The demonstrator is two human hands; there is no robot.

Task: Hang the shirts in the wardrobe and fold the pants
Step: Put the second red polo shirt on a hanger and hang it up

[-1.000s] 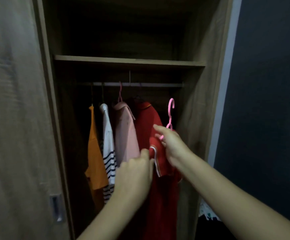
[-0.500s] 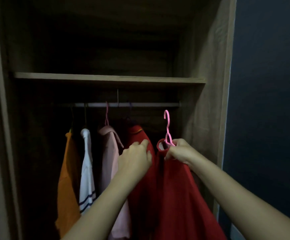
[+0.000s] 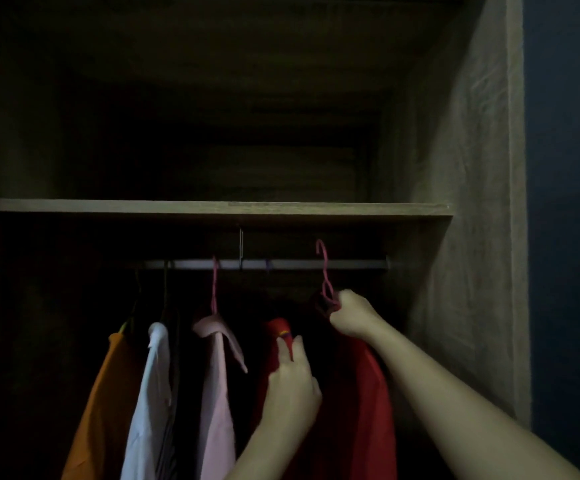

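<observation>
Head view: the right hand (image 3: 348,311), at 3 o'clock, is curled tight round the neck of a thin pink wire hanger (image 3: 323,271) and the collar of a soft red shirt (image 3: 361,393). The shirt drapes below the fist. The hanger's hook rises past the round metal rod (image 3: 354,264); whether it rests on the rod I cannot tell. At 6 o'clock the left hand (image 3: 293,386) presses fairly straight fingers against a hung red shirt (image 3: 274,336). Towards 8 o'clock hang pink (image 3: 216,375), white (image 3: 150,375) and orange (image 3: 98,393) shirts, all under a flat wood-grain shelf (image 3: 212,206).

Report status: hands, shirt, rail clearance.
Right hand grips pink hanger carrying red shirt. Its hook above rail, not seated. Left hand touches hung red shirt beside it. Rail bare there.
</observation>
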